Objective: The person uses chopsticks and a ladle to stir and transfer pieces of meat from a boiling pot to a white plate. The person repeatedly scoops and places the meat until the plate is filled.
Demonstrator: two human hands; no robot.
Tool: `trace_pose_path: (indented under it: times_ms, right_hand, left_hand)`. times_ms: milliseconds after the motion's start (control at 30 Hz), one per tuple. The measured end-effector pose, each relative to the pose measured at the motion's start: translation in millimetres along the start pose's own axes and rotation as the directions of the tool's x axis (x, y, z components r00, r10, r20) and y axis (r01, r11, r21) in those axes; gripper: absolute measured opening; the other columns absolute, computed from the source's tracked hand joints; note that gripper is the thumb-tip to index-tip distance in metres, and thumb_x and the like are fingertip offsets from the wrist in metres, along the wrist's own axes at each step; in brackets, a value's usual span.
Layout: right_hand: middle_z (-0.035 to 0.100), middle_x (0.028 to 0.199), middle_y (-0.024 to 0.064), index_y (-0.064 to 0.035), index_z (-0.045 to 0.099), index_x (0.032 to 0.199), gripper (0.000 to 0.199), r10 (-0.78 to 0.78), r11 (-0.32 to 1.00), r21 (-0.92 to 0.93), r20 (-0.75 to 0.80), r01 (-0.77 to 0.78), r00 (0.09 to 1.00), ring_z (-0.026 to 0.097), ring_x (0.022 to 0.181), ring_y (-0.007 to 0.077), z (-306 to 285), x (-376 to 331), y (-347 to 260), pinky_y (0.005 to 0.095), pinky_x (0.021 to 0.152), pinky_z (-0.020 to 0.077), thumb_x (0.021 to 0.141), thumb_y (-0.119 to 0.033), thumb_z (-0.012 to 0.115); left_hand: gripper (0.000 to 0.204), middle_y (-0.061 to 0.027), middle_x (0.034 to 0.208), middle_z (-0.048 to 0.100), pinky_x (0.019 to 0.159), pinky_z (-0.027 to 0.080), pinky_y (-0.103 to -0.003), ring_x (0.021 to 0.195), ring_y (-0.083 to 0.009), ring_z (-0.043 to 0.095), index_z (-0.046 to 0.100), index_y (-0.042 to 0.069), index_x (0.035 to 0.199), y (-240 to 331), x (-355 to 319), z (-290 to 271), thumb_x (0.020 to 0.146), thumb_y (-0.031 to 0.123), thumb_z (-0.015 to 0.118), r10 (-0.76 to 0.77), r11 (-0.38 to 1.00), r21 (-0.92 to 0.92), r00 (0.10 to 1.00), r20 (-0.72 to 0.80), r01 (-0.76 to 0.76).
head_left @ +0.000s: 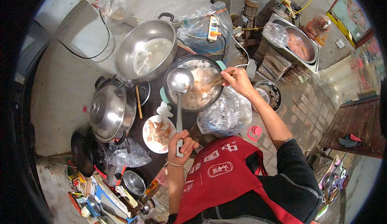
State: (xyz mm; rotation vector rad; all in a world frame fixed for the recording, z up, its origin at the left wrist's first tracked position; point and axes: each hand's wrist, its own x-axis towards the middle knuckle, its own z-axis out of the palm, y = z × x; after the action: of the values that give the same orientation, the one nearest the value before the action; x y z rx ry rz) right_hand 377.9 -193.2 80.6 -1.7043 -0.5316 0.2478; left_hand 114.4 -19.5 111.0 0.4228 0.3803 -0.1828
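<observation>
My left hand (182, 146) is closed around the handle of a steel ladle (179, 107). The ladle's round bowl is held over the left part of a dark pot (174, 65) with pale green handles. Pale, frothy liquid with brownish pieces (200, 86) fills the pot. At its right rim, my right hand (238, 81) pinches wooden chopsticks (219, 79), their tips reaching into the liquid and partly lost in steam. A white plate (150, 146) with brown slices (158, 132) stands below the pot, near my left hand.
A large steel pot (164, 32) stands behind left, a lidded steel pot (108, 111) at left. Another pair of chopsticks (139, 101) lies between. A power strip (213, 27) with cables hangs behind the dark pot; a plastic bag (225, 113) bulges at its right.
</observation>
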Motion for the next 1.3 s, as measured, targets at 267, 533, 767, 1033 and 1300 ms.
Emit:
trace_pose_path:
  times_ms: [267, 533, 767, 1033, 1300]
  right_hand:
    - [0.063, 0.076, 0.0131, 0.0078, 0.057, 0.091, 0.023, 0.172, 0.905, 0.417, -0.163, -0.09, 0.971, 0.064, 0.061, 0.0189, -14.8, -13.6, -23.3, 0.0259, 0.054, 0.0539, 0.089, -0.015, 0.055]
    - [0.062, 0.081, 0.0136, 0.0069, 0.056, 0.095, 0.023, 0.151, 0.826, 0.56, -0.122, -0.057, 0.981, 0.066, 0.066, 0.0212, 12.6, -9.1, -22.8, 0.028, 0.058, 0.056, 0.089, -0.016, 0.055]
    - [0.063, 0.077, 0.0071, 0.0042, 0.061, 0.092, 0.024, 0.102, 0.94, 0.34, -0.212, -0.024, 0.972, 0.06, 0.059, 0.0109, 1.9, 0.0, -24.2, 0.0225, 0.055, 0.0491, 0.088, -0.019, 0.057]
    - [0.062, 0.081, 0.0156, 0.0035, 0.062, 0.081, 0.017, -0.306, 0.917, -0.248, 0.063, 0.312, 0.95, 0.061, 0.074, 0.0307, 18.8, 14.8, 2.8, 0.0349, 0.067, 0.0484, 0.083, -0.013, 0.059]
    - [0.062, 0.073, 0.0112, 0.0071, 0.061, 0.081, 0.024, -0.191, 0.959, -0.2, 0.058, 0.199, 0.98, 0.061, 0.057, 0.0158, 10.3, 10.2, 3.1, 0.0284, 0.053, 0.0485, 0.087, -0.016, 0.056]
  left_hand:
    - [0.025, 0.0035, 0.038, 0.037, 0.064, 0.035, -0.029, 0.033, -0.0095, 0.032, 0.045, 0.017, 0.068, -2.5, 2.3, -4.0, 0.092, 0.025, 0.039, 0.014, 0.995, 0.1, 0.999, -0.045, -0.009]
    - [0.026, 0.0028, 0.039, 0.038, 0.067, 0.038, -0.031, 0.035, -0.01, 0.034, 0.046, 0.017, 0.069, -2.8, 6.4, 0.8, 0.093, 0.022, 0.036, 0.0, 0.989, 0.146, 1.0, -0.004, 0.001]
    - [0.023, 0.0024, 0.039, 0.038, 0.068, 0.037, -0.03, 0.034, -0.0106, 0.032, 0.047, 0.013, 0.074, -3.9, 1.8, -5.0, 0.093, 0.021, 0.036, -0.024, 0.997, -0.072, 0.999, 0.041, 0.027]
    - [0.022, 0.0017, 0.04, 0.037, 0.068, 0.037, -0.03, 0.035, -0.0108, 0.032, 0.047, 0.012, 0.076, -3.1, 0.2, -3.1, 0.093, 0.023, 0.038, -0.002, 0.995, -0.102, 0.999, 0.051, 0.007]
    - [0.02, 0.0036, 0.039, 0.036, 0.067, 0.037, -0.028, 0.034, -0.01, 0.031, 0.046, 0.014, 0.075, -5.0, -4.5, -4.0, 0.092, 0.023, 0.04, 0.028, 0.998, -0.059, 0.999, 0.021, -0.027]
